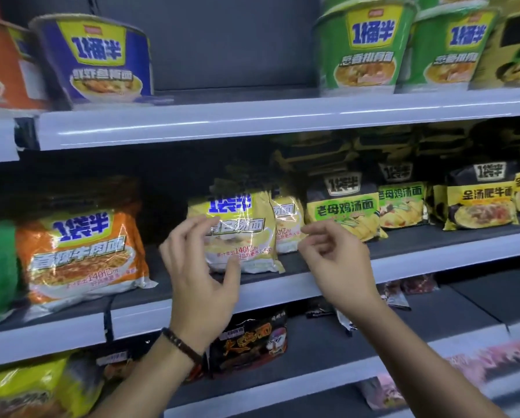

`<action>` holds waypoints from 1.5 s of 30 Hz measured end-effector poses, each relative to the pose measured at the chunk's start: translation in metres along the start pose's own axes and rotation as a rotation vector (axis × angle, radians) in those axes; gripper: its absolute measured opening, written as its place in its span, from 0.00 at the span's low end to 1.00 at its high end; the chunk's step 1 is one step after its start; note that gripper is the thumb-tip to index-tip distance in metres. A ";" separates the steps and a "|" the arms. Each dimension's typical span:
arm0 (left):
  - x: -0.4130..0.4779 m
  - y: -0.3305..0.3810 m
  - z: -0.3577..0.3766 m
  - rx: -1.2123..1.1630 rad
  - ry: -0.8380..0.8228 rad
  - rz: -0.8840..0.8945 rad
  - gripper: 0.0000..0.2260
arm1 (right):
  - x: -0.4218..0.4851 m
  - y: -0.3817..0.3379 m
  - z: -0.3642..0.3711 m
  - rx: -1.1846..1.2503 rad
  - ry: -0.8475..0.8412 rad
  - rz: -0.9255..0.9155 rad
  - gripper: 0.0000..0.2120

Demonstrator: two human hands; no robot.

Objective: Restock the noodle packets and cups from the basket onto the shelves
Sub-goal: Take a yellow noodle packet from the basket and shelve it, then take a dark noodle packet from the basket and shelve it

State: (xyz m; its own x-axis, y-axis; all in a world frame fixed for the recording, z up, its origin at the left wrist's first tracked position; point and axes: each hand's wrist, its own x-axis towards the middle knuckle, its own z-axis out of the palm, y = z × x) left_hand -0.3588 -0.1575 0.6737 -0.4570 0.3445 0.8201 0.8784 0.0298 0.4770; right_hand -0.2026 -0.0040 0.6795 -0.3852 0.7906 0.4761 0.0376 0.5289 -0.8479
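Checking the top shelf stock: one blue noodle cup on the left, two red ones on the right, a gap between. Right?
Not quite. In the head view the two cups on the right are green, not red. The blue noodle cup does sit on the left of the top shelf, with a gap between.

Dim shelves, packet glare, blurred edges

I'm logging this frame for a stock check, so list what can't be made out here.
- Basket: not in the head view at all.
- Pale yellow packet: whether the left hand touches it; the fingers cover its left side.
- Second yellow packet: mostly hidden behind the first.
- Orange cup: cut off by the left edge.
- Bottom shelf packets: blurred, labels unreadable.
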 end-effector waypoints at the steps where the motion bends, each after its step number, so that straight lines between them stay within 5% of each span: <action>1: -0.007 0.005 0.005 -0.077 -0.021 0.043 0.20 | -0.007 0.002 -0.005 0.036 0.040 -0.015 0.07; 6: -0.054 0.038 0.043 -0.455 -0.357 0.076 0.10 | -0.040 0.027 -0.034 0.163 0.014 -0.010 0.03; 15: -0.179 0.043 0.182 -0.583 -0.990 -0.402 0.08 | -0.090 0.157 -0.099 -0.100 -0.135 0.321 0.03; 25: -0.332 0.068 0.317 -0.246 -1.449 -0.683 0.04 | -0.232 0.357 -0.243 -0.201 -0.216 0.978 0.02; 33: -0.502 0.065 0.418 -0.074 -1.653 -0.940 0.05 | -0.364 0.505 -0.323 -0.342 -0.180 1.352 0.08; 37: -0.589 0.044 0.457 0.020 -1.782 -1.018 0.05 | -0.432 0.579 -0.320 -0.292 -0.033 1.574 0.03; 42: -0.675 0.017 0.474 0.092 -1.930 -1.032 0.11 | -0.501 0.647 -0.293 -0.187 0.150 1.759 0.13; 45: -0.712 -0.001 0.479 0.138 -1.962 -1.084 0.06 | -0.520 0.675 -0.277 -0.122 0.332 1.841 0.10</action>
State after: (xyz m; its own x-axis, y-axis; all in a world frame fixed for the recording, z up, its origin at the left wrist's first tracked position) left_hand 0.0326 0.0466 -0.0620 -0.0362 0.3674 -0.9294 0.5108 0.8061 0.2988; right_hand 0.2783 0.0275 -0.0753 0.3799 0.3330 -0.8630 0.2058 -0.9400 -0.2721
